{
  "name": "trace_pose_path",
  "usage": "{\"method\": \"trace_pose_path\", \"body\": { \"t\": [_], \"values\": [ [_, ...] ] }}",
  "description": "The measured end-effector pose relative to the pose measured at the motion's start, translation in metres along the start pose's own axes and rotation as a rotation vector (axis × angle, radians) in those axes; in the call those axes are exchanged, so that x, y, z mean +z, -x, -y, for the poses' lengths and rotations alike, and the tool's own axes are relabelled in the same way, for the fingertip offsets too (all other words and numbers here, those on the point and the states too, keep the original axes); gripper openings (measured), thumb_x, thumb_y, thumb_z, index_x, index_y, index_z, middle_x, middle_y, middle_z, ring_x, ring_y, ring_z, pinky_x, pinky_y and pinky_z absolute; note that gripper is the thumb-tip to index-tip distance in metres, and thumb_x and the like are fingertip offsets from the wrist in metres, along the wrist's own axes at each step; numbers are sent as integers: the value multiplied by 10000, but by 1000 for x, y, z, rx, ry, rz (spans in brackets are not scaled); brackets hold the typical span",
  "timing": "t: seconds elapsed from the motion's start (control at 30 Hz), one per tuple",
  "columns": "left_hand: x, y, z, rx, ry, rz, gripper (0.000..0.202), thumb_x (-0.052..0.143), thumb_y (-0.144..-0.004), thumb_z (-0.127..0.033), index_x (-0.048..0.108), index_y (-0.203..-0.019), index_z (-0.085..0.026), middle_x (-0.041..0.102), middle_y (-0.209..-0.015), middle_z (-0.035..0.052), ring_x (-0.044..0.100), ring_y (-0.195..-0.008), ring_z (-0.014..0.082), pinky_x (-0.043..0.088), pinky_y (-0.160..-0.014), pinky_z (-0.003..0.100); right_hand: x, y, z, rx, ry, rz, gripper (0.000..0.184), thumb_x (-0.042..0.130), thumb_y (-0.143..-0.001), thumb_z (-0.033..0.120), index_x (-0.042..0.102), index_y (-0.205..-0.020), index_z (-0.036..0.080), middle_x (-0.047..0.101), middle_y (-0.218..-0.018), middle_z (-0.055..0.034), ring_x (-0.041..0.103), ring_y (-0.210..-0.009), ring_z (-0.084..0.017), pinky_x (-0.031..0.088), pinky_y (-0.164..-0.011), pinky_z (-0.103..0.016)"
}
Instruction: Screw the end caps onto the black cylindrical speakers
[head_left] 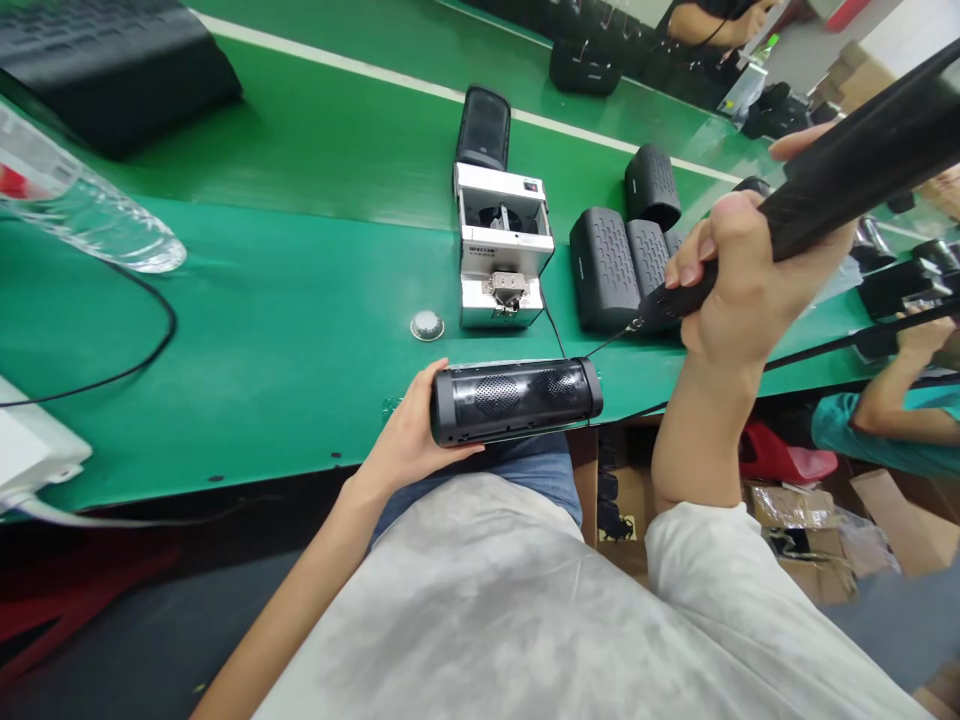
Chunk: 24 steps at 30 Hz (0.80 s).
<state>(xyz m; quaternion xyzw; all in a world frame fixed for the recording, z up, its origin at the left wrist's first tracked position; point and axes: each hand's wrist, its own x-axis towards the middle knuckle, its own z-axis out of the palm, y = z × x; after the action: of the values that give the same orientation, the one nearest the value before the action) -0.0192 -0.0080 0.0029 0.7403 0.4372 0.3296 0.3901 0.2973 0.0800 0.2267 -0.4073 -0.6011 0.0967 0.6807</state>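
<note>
Speaker: black, lying lengthwise at the near edge of the green table, round grilles facing up; whether the table bears its weight cannot be told.
Left hand: wrapped around the speaker's left end, gripping it.
Right hand: closed around a black screwdriver, its thin bit slanting down to the speaker's right end; tip contact is too small to tell.
Round metal dish: on the table, just beyond the speaker.
White machine: beyond the speaker, right of the dish.
Dark housings: grouped right of the machine.
Water bottle: far left.
</note>
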Motion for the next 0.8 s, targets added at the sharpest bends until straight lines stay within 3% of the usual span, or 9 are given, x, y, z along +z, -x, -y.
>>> {"method": "trace_pose_path", "body": {
  "t": [0.23,0.43,0.6,0.8],
  "values": [
    [-5,-2,-11,-76,53,27,1208,1043,-799,-533,322,-1741,-303,518,-1726,190,595,-1607,440,507,-1360,629,5,34,-39,175,-152,9,455,909,-909,558,556,-1126,369,400,-638,133,353,-403,-140,362,-398,-303],
    [-9,-3,-14,-89,37,38,1158,1039,-796,-555,356,-1696,-302,553,-1667,174,648,-1531,435,540,-1324,628,4,41,-42,195,-170,22,436,898,-911,528,535,-1092,368,353,-609,140,293,-382,-138,322,-377,-307],
    [-7,-2,-12,-79,20,19,1188,1039,-786,-605,354,-1708,-299,545,-1668,177,626,-1550,448,534,-1323,642,5,44,-40,192,-146,26,379,854,-906,476,547,-1107,381,387,-623,107,299,-397,-148,294,-384,-335],
    [-5,-1,-7,-66,17,19,1219,1040,-787,-619,327,-1721,-293,522,-1697,187,587,-1599,453,498,-1360,647,2,45,-46,185,-146,17,404,845,-906,525,535,-1120,379,384,-624,107,281,-402,-152,284,-385,-342]
  ]
}}
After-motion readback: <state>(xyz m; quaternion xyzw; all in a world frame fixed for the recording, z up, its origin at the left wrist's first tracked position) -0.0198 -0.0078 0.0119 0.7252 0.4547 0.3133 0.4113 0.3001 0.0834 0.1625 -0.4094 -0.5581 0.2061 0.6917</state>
